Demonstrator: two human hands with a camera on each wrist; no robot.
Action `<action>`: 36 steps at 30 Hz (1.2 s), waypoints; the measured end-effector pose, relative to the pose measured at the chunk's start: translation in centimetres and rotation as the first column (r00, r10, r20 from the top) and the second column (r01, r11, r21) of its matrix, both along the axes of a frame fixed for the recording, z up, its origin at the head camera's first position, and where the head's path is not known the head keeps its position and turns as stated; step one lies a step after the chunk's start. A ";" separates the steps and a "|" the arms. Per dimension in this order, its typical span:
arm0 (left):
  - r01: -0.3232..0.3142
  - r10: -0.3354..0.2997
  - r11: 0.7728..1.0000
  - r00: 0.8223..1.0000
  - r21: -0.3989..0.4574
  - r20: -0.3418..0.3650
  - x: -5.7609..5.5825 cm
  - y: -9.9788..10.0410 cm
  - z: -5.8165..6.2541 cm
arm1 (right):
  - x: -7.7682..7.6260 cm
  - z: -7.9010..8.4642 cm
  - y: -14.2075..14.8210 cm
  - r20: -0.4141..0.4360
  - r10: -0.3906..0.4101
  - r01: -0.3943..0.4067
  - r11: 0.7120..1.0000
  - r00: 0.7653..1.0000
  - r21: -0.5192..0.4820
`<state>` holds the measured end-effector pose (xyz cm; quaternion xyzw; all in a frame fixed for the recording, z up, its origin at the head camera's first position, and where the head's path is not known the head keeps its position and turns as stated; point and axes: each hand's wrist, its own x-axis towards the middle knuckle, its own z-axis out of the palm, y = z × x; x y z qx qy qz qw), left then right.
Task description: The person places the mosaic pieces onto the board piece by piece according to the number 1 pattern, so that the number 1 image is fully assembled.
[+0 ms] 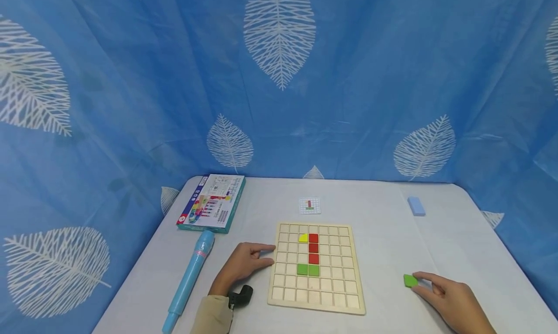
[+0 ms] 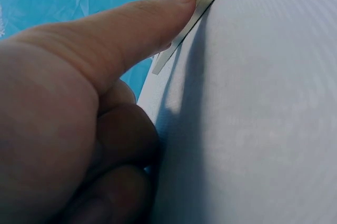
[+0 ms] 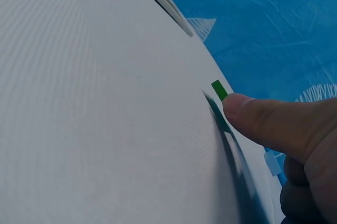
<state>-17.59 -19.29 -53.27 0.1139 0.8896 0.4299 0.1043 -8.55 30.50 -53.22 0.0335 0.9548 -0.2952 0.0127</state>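
A square wooden grid board (image 1: 316,309) lies on the white table. Three red square tiles (image 1: 313,248) form a column on it, with a yellow piece (image 1: 303,238) left of the top one and two green tiles (image 1: 302,269) at the foot. My left hand (image 1: 244,262) touches the board's left edge, thumb and index finger extended; the left wrist view shows the thumb (image 2: 142,29) against the rim. Right of the board, my right hand (image 1: 455,300) pinches a green square tile (image 1: 409,281) between thumb and finger. In the right wrist view that tile (image 3: 219,89) is raised above its shadow.
Behind the board lies a small card (image 1: 310,206) printed with a coloured grid pattern. A printed box (image 1: 212,203) and a long light-blue tube (image 1: 189,276) are on the left. At the back right sits a light-blue block (image 1: 416,206). Blue leaf-patterned cloth (image 1: 348,106) hangs around the table.
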 end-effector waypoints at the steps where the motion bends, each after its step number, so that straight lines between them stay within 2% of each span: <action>1: 0.000 0.000 1.000 1.000 0.000 0.002 0.0 0.0 0.0 | 0.0 0.0 -0.1 -0.009 0.002 -0.002 1.000 1.000 0.004; 7: -0.001 0.001 1.000 1.000 -0.010 0.004 0.0 0.1 0.1 | 0.0 0.4 -0.6 -0.020 0.017 -0.017 1.000 1.000 0.018; 14: 0.000 0.000 1.000 1.000 -0.005 0.001 -0.1 0.1 0.1 | -0.2 0.5 -1.4 -0.071 0.050 -0.049 0.998 0.996 0.028; 19: 0.000 0.000 1.000 1.000 -0.002 0.002 -0.1 0.1 -0.1 | -0.7 0.7 -2.5 -0.064 0.071 -0.070 0.997 0.995 0.026; 23: 0.003 -0.003 1.000 1.000 0.000 -0.007 -0.1 0.1 -0.2 | -1.2 0.9 -3.5 -0.080 0.104 -0.099 0.993 0.991 0.063; 28: 0.002 -0.002 1.000 1.000 -0.002 -0.004 -0.1 0.1 -0.3 | -1.7 1.2 -4.4 -0.131 0.132 -0.119 0.988 0.983 0.100; 36: -0.009 0.009 1.000 1.000 -0.016 -0.007 -0.1 0.1 -0.4 | -2.3 1.1 -6.7 -0.217 0.176 -0.164 0.984 0.960 0.074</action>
